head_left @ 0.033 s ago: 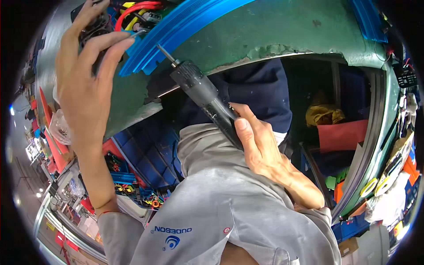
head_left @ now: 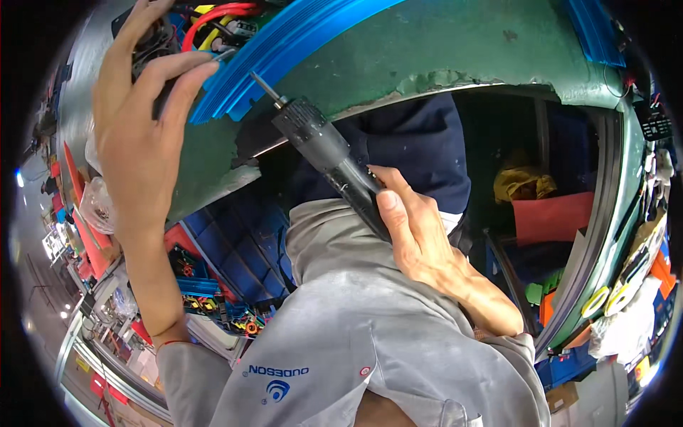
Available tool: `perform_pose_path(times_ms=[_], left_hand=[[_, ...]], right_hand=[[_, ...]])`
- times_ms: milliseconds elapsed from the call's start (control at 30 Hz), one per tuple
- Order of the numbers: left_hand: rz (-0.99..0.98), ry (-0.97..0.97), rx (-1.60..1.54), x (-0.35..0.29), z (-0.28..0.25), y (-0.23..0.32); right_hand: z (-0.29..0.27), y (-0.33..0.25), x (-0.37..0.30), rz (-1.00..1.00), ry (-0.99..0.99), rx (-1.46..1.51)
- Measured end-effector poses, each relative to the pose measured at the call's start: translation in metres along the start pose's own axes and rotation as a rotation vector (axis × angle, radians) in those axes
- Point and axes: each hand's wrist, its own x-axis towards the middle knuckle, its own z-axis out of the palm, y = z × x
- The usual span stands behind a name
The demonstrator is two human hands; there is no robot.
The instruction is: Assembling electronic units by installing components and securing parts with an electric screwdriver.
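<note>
My right hand (head_left: 420,231) is wrapped round a black electric screwdriver (head_left: 316,139). Its thin bit points up and left, close to the near side of a ribbed blue metal housing (head_left: 284,50) on the bench. My left hand (head_left: 142,121) is raised at the housing's left end, thumb and forefinger pinched together. A small, thin metal piece (head_left: 225,55) shows at these fingertips; its exact kind is too small to tell. Behind the fingers, red cable (head_left: 213,16), yellow and black wires and dark parts lie at the housing's open end, partly hidden by my hand.
The green bench top (head_left: 455,50) has a chipped front edge. A second blue housing (head_left: 594,32) lies at the far right. Below the bench are a red sheet (head_left: 553,219) and a yellow cloth (head_left: 523,183). Boards with wires (head_left: 235,313) sit at my lower left.
The screwdriver's bit has shifted very slightly left. My left fingertips have moved a hair to the right, still pinched.
</note>
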Motion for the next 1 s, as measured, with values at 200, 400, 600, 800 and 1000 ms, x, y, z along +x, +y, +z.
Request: perform_pose_path(times_ms=[200, 400, 600, 800, 1000], left_hand=[[0.078, -0.078, 0.046, 0.014, 0.013, 0.0], [0.082, -0.096, 0.063, 0.009, 0.017, -0.008], [-0.042, -0.078, -0.023, 0.001, 0.026, -0.018], [0.026, -0.12, -0.105, 0.007, 0.024, -0.019], [0.023, -0.183, -0.133, 0.006, 0.023, -0.016]], right_hand=[[0.0, 0.003, 0.003, -0.026, -0.009, 0.007], [-0.001, -0.002, 0.004, -0.007, -0.013, 0.049], [0.002, -0.002, 0.0, -0.013, -0.003, 0.08], [0.005, 0.006, -0.003, -0.026, 0.012, 0.07], [0.004, 0.008, -0.002, -0.042, 0.015, 0.033]])
